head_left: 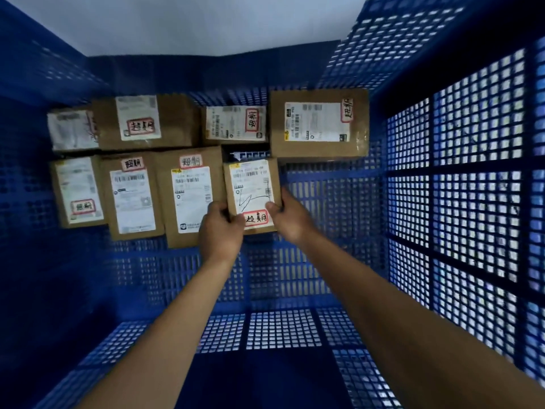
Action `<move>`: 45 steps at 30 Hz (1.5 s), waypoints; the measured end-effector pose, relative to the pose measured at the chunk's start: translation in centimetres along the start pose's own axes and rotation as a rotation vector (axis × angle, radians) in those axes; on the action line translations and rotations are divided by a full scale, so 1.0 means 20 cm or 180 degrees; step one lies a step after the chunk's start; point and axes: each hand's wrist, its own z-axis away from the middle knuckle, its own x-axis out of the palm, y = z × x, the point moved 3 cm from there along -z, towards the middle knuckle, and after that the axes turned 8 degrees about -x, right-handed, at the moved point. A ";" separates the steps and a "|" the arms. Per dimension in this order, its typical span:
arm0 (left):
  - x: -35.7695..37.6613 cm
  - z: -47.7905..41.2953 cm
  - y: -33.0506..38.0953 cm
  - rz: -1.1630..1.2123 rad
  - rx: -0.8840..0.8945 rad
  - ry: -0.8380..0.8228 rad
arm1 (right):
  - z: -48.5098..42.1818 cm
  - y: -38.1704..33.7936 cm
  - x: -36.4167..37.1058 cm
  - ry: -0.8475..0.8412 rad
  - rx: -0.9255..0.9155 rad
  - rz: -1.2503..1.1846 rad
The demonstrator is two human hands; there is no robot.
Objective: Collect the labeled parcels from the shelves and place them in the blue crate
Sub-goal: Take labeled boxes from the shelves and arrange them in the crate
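I look down into the blue crate [339, 202], whose floor and walls are perforated plastic. A small brown parcel [250, 187] with a white shipping label and a red-bordered sticker sits low over the crate floor. My left hand [219, 228] grips its near left corner and my right hand [290, 216] grips its near right edge, thumb on the label. Several other labelled cardboard parcels lie flat in two rows to the left and behind, among them a big box [318, 125] at the back right and a tall one [191, 196] touching the held parcel's left side.
The crate's lattice wall [460, 187] rises on the right, with light coming through. A dark solid wall [38, 231] stands on the left. Bare crate floor [283, 290] lies in front of and to the right of the parcels. A pale wall shows beyond the far rim.
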 end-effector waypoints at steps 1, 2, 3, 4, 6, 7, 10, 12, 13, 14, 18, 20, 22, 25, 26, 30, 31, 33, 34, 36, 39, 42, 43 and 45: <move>0.00 -0.01 -0.01 0.0034 0.0004 0.0016 | -0.01 0.00 0.01 0.0023 -0.0008 0.0057; -0.01 -0.02 -0.01 0.0066 0.0010 0.0026 | -0.02 0.00 0.01 0.0049 -0.0015 0.0092; -0.01 -0.03 -0.01 0.0066 0.0010 0.0027 | -0.03 0.01 0.02 0.0066 -0.0016 0.0117; -0.01 -0.03 -0.01 0.0037 0.0034 0.0030 | -0.04 0.01 0.02 0.0084 -0.0029 0.0131; -0.02 -0.05 0.03 -0.0196 0.0325 0.0178 | -0.05 0.03 0.02 0.0124 -0.0047 0.0135; -0.03 -0.06 0.06 -0.0357 0.0612 0.0329 | -0.06 0.04 0.03 0.0149 -0.0059 0.0123; -0.01 -0.10 0.23 -0.0758 0.1436 0.0386 | -0.06 0.07 0.04 0.0240 -0.0119 -0.0005; 0.04 -0.15 0.37 -0.1061 0.1562 0.0144 | -0.05 0.09 0.05 0.0272 -0.0157 -0.0052; 0.07 -0.17 0.43 -0.1272 0.1527 0.0039 | -0.04 0.09 0.05 0.0281 -0.0165 -0.0090; 0.11 -0.19 0.48 -0.1468 0.1473 -0.0069 | -0.04 0.10 0.05 0.0291 -0.0172 -0.0140; 0.21 -0.23 0.57 -0.1649 0.1254 -0.0317 | -0.04 0.10 0.04 0.0225 -0.0218 -0.0197; 0.22 -0.23 0.58 -0.1576 0.1219 -0.0255 | -0.04 0.10 0.03 0.0207 -0.0219 -0.0206; 0.21 -0.22 0.56 -0.1547 0.1267 -0.0280 | -0.04 0.10 0.02 0.0216 -0.0186 -0.0246; 0.20 -0.23 0.54 -0.1728 0.1311 -0.0474 | -0.04 0.10 0.02 0.0244 -0.0208 -0.0240; 0.20 -0.24 0.53 -0.1803 0.1307 -0.0537 | -0.04 0.09 0.02 0.0242 -0.0235 -0.0209; 0.22 -0.22 0.56 -0.2057 0.1364 -0.0787 | -0.06 0.10 0.03 0.0217 -0.0219 -0.0134; 0.23 -0.21 0.55 -0.2074 0.1416 -0.0757 | -0.08 0.11 0.03 0.0241 -0.0212 -0.0111; 0.21 -0.19 0.53 -0.1964 0.1549 -0.0390 | -0.12 0.10 0.02 0.0369 -0.0255 -0.0086; 0.19 -0.17 0.49 -0.1879 0.1637 -0.0078 | -0.14 0.08 0.01 0.0440 -0.0304 -0.0114; 0.15 -0.13 0.39 -0.1725 0.1852 0.0398 | -0.20 0.03 -0.01 0.0542 -0.0398 -0.0249; 0.14 -0.09 0.19 -0.2194 0.2064 0.0200 | -0.30 0.00 -0.02 0.0556 -0.0272 -0.0186; 0.13 -0.13 0.06 -0.3110 0.2152 -0.0035 | -0.34 0.01 -0.01 0.0418 -0.0096 -0.0053; 0.12 -0.15 0.05 -0.3248 0.2194 -0.0024 | -0.35 0.03 0.00 0.0405 -0.0094 -0.0100; 0.12 -0.17 0.06 -0.3460 0.2296 -0.0006 | -0.35 0.03 -0.01 0.0421 -0.0102 -0.0057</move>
